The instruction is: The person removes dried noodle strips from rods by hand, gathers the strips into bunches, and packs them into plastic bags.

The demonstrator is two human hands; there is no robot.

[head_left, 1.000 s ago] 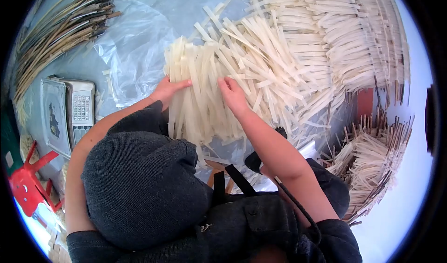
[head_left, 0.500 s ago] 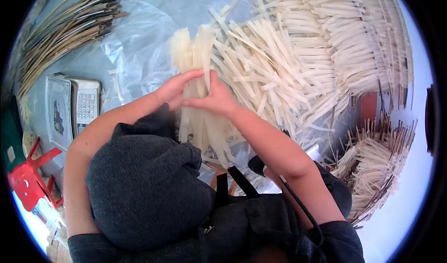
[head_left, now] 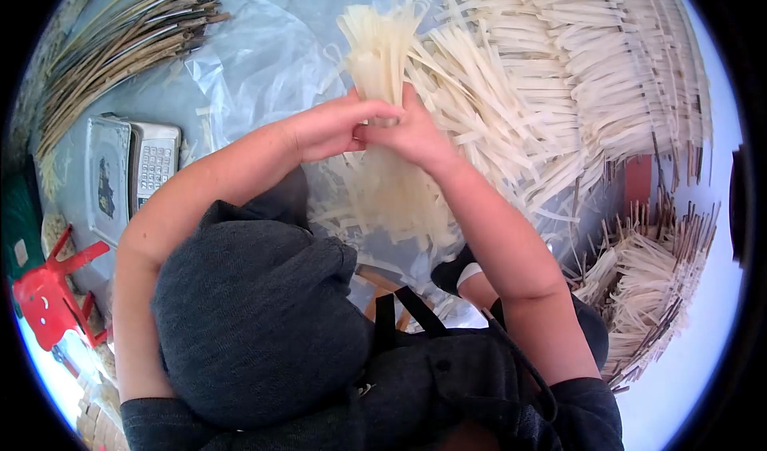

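Observation:
A bundle of pale, flat, noodle-like strips [head_left: 377,47] stands gathered between my two hands. My left hand [head_left: 339,123] wraps the bundle from the left, its thumb laid across the front. From the right, my right hand [head_left: 409,131] closes round the same bundle, with the fingers partly hidden behind it. Above the hands the strip ends fan out; below, the lower part [head_left: 399,195] hangs blurred by motion. Just right of my right hand lies a loose heap of similar strips [head_left: 487,107].
Rows of strips on thin sticks [head_left: 607,67] fill the right side, with another stack [head_left: 647,291] lower down. At left are a scale [head_left: 156,163], a bundle of sticks [head_left: 128,47], clear plastic sheeting [head_left: 256,59] and a red stool [head_left: 52,299].
Both hands have moved up and to the right with the bundle. The bundle's lower ends have swung to the right, and its top is more fanned out.

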